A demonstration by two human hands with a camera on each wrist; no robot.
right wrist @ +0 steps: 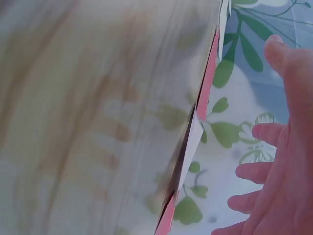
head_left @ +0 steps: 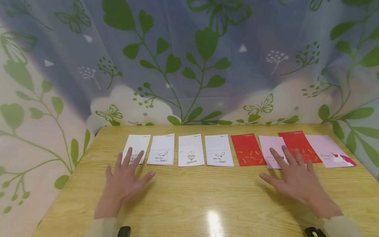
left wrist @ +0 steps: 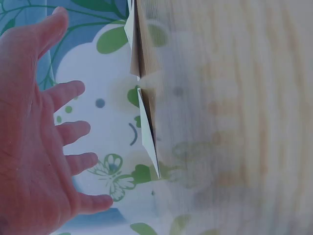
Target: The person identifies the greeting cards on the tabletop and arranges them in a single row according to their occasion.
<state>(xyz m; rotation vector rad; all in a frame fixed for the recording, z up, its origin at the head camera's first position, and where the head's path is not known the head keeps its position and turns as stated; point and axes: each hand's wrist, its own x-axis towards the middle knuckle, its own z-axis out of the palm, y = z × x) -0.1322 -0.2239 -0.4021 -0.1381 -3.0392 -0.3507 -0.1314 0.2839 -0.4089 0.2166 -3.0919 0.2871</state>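
Observation:
My left hand (head_left: 124, 179) is spread with nothing in it, overlapping the lower part of a white diamond-print card (head_left: 137, 141) at the row's left end. In the left wrist view that hand (left wrist: 29, 142) is raised over the tabletop. Fingers apart and holding nothing, my right hand (head_left: 300, 181) overlaps a pink card (head_left: 270, 144) and a red card (head_left: 299, 140). Between the hands lie a white winged-heart card (head_left: 161, 143), a white diamond card (head_left: 190, 144), another winged-heart card (head_left: 218, 143) and a red card (head_left: 247, 148).
A pink card with a unicorn print (head_left: 328, 149) ends the row at the right. The cards lie on a wooden table (head_left: 195, 194) near its back edge. Behind and beside it hangs a cloth (head_left: 251, 75) printed with leaves and butterflies.

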